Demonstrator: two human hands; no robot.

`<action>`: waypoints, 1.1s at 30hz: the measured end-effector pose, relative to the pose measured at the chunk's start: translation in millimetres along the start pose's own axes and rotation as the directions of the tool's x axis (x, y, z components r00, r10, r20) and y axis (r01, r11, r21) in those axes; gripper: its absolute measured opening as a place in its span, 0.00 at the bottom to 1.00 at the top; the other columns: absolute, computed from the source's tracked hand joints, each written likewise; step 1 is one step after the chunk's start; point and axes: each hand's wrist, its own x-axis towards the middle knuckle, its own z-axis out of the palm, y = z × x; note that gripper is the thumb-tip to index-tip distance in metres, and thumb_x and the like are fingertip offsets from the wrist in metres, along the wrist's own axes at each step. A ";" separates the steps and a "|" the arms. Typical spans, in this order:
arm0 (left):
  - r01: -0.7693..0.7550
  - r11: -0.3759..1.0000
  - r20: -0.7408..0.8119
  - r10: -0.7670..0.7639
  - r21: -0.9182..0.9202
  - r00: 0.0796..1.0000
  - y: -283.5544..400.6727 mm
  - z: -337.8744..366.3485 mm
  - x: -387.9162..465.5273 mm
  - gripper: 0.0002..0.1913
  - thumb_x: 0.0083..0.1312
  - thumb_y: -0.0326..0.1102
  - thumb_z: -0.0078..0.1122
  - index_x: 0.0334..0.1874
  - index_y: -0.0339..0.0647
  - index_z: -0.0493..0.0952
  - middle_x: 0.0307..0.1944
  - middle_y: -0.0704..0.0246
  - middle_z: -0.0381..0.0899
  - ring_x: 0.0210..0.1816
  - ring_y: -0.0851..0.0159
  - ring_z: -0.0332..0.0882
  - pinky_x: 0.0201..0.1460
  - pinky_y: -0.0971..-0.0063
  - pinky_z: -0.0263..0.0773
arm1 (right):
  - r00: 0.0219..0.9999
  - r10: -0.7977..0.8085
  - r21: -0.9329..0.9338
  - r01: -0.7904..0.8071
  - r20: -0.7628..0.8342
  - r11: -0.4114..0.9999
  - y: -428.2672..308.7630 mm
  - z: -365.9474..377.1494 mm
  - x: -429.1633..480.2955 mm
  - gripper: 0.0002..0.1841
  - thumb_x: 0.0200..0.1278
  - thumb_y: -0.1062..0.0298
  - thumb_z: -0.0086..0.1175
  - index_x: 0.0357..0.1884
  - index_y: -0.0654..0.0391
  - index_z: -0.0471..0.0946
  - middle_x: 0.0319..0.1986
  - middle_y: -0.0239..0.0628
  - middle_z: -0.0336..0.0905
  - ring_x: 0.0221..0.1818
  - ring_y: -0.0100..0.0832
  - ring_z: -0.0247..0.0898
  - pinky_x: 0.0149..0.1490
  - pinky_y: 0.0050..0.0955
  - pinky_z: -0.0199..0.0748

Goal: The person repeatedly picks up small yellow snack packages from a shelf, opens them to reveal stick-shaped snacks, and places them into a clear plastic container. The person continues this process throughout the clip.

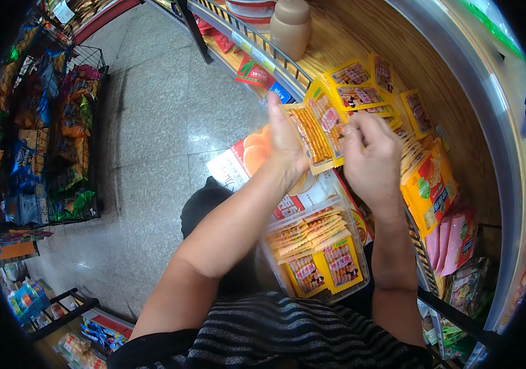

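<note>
My left hand holds a snack packet, its clear side showing a row of thin brown sticks. Beside that packet stands a yellow printed packet, pinched at its right side by the fingers of my right hand. The two packets touch or overlap; I cannot tell whether they are joined. Below my hands, a clear plastic tub holds several like packets, some with the yellow front up and others stacked with the clear side showing.
More yellow packets lean on the wooden shelf, behind a black wire rail. A beige jar stands farther along. Orange bags and pink bags sit at right. A printed carton lies under my forearm. Wire racks of bagged snacks stand across the tiled floor.
</note>
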 end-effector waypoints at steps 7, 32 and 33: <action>-0.073 0.997 -0.368 0.079 0.029 0.926 -12.2 15.1 3.8 0.41 0.59 0.81 0.27 0.42 0.47 0.71 0.30 0.64 0.73 0.31 0.60 0.76 0.26 0.60 0.73 | 0.988 -0.130 -0.126 0.119 -0.084 0.985 -8.3 -28.9 -7.5 0.04 0.57 0.83 0.53 0.35 0.65 0.75 0.27 0.42 0.73 0.27 0.37 0.72 0.31 0.32 0.69; -0.025 0.999 0.127 0.021 0.028 0.992 5.0 -1.5 -3.3 0.49 0.58 0.82 0.32 0.64 0.41 0.63 0.46 0.46 0.77 0.40 0.50 0.80 0.48 0.53 0.76 | 0.928 -0.276 -0.022 0.290 0.250 0.957 -11.7 -0.6 -27.0 0.13 0.53 0.80 0.55 0.43 0.67 0.74 0.33 0.45 0.69 0.35 0.44 0.71 0.39 0.37 0.71; -0.048 0.998 0.114 0.042 0.051 0.993 3.2 -0.5 -4.0 0.50 0.57 0.82 0.31 0.63 0.41 0.62 0.45 0.47 0.77 0.38 0.52 0.81 0.45 0.55 0.78 | 0.950 -0.256 -0.010 0.262 0.179 0.965 -9.5 -1.5 -25.2 0.14 0.53 0.80 0.55 0.43 0.67 0.74 0.34 0.46 0.70 0.35 0.44 0.71 0.40 0.37 0.71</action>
